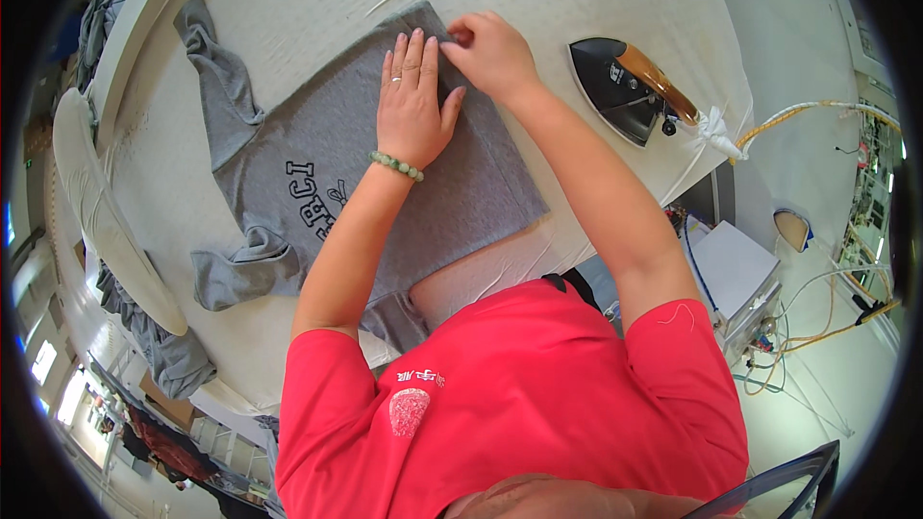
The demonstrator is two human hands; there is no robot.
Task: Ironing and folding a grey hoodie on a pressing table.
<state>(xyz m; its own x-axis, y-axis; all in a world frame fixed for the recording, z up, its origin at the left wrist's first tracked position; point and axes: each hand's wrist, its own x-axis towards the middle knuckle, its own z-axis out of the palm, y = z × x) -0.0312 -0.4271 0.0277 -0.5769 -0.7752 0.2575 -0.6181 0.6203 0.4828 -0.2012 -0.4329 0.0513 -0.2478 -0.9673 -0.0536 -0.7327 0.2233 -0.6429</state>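
Observation:
A grey sweatshirt point(365, 149) with dark lettering lies spread on a pale padded table. Its sleeves are bunched to the left. Flat on the cloth near its far edge rests my left hand point(411, 96), fingers stretched out, with a ring and a green bead bracelet. Just to the right of it, my right hand point(488, 56) has its fingers curled and pinched at the sweatshirt's far right edge. Its fingertips are partly hidden. An iron point(615, 86) with a dark body and a brown handle stands to the right of my right hand, apart from the sweatshirt.
White cloth is tied round the cord point(817, 108) behind the iron, which runs off right. A narrow padded board point(111, 202) stands at the table's left, with grey garments point(159, 346) below it. A white box-like surface point(731, 264) and loose cables are at the right.

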